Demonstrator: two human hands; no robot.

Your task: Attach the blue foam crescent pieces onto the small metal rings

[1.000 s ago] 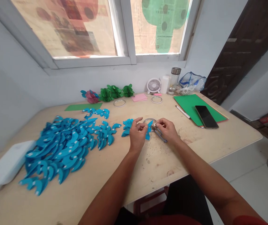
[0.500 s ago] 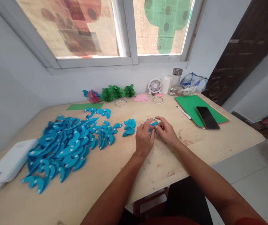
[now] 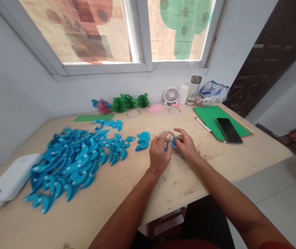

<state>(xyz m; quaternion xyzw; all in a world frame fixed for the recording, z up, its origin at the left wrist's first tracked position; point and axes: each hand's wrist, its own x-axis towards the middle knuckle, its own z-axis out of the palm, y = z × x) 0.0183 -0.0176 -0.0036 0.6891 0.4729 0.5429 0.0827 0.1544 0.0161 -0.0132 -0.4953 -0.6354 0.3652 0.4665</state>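
Near the middle of the table, my left hand [image 3: 160,151] and my right hand [image 3: 185,143] face each other with a small blue paper piece [image 3: 174,141] pinched between their fingertips. Part of the piece is hidden by the fingers. Just behind them lies a silver ring [image 3: 166,133], partly covered by my left hand. Left of my left hand sits a small stack of folded blue pieces [image 3: 142,140]. Farther left spreads a large pile of blue curved paper pieces [image 3: 70,159] with white squares on them.
A white device [image 3: 13,178] stands at the left edge. Along the wall are green paper flowers [image 3: 128,101], two rings, pink paper [image 3: 155,108], a fan [image 3: 171,95] and a bottle [image 3: 195,86]. To the right lie a pen [image 3: 203,125], green sheets [image 3: 210,114] and a phone [image 3: 229,130].
My right hand has shifted slightly to the right, away from my left fingertips. More of the blue piece now shows between the hands, turned more upright.
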